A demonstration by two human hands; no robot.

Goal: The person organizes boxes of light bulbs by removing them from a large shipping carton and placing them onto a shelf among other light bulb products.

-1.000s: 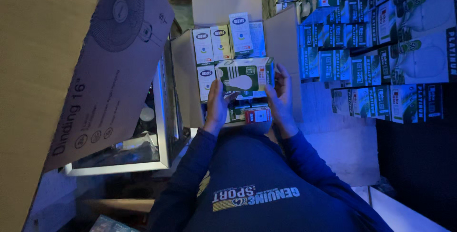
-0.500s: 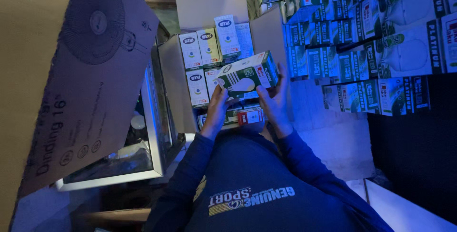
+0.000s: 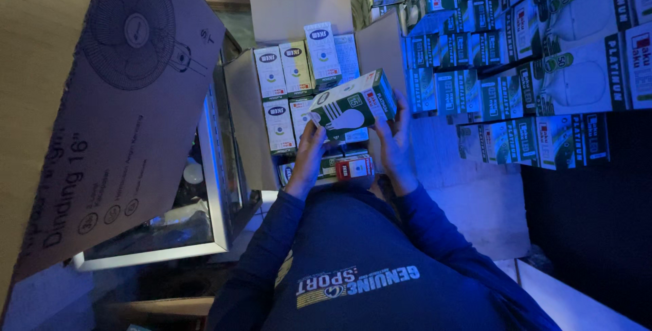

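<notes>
While hands grip bulb box [image 3: 353, 105]: stacked boxes [image 3: 516, 66], blue light.

A big brown fan carton [image 3: 102, 100] leans at the left. Beside it stands a glass display case [image 3: 204, 188]. Well right of the fan carton, stacked bulb boxes [image 3: 530, 52] fill the wall.

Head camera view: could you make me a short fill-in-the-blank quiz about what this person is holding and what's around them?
1. Both hands hold one green and white ____ box.
2. The left hand grips the box's ____ end.
3. Below the box, an open carton holds ____ small boxes.
4. The big brown carton shows a drawing of a ____.

Missing words: bulb; left; more; fan
</notes>
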